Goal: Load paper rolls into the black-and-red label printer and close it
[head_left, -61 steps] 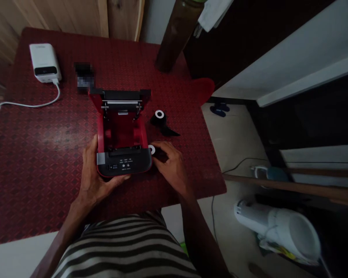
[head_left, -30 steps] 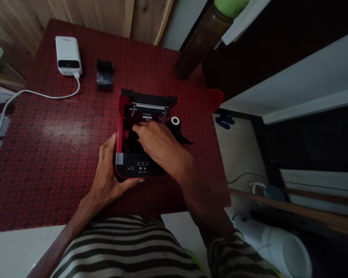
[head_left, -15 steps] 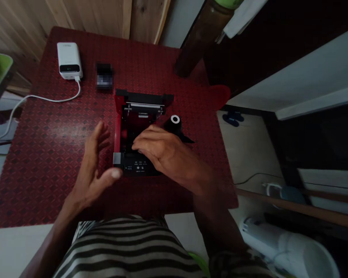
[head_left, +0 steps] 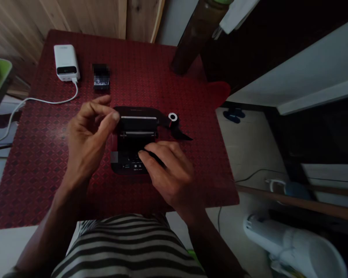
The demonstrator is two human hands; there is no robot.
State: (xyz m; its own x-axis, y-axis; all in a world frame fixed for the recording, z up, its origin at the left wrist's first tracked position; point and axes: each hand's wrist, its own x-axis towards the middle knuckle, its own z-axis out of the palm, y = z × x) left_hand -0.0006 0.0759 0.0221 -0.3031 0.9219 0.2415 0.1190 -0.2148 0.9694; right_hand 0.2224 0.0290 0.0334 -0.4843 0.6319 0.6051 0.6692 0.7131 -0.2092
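Note:
A small red and black printer (head_left: 135, 164) sits mid-table on the red patterned cloth (head_left: 37, 154). Its black lid (head_left: 139, 122) is folded down over the body. My left hand (head_left: 87, 139) hovers at the lid's left corner, fingers curled, thumb and forefinger pinched at the lid's edge. My right hand (head_left: 168, 170) lies over the printer's front panel with its fingers stretched flat on it. A black ribbon roll with a white core (head_left: 173, 117) lies just right of the printer, a loose black tail trailing from it.
A white power bank (head_left: 65, 61) with a white cable (head_left: 46, 101) sits at the far left, a small black box (head_left: 101, 77) beside it. A dark bottle (head_left: 191, 34) stands at the far edge. The table's right edge drops to the floor, where a white appliance (head_left: 295, 243) lies.
The printer lid stood open over a red cavity and is now folded down. My right hand came out of the cavity onto the front panel. My left hand left the printer's side and rose to the lid.

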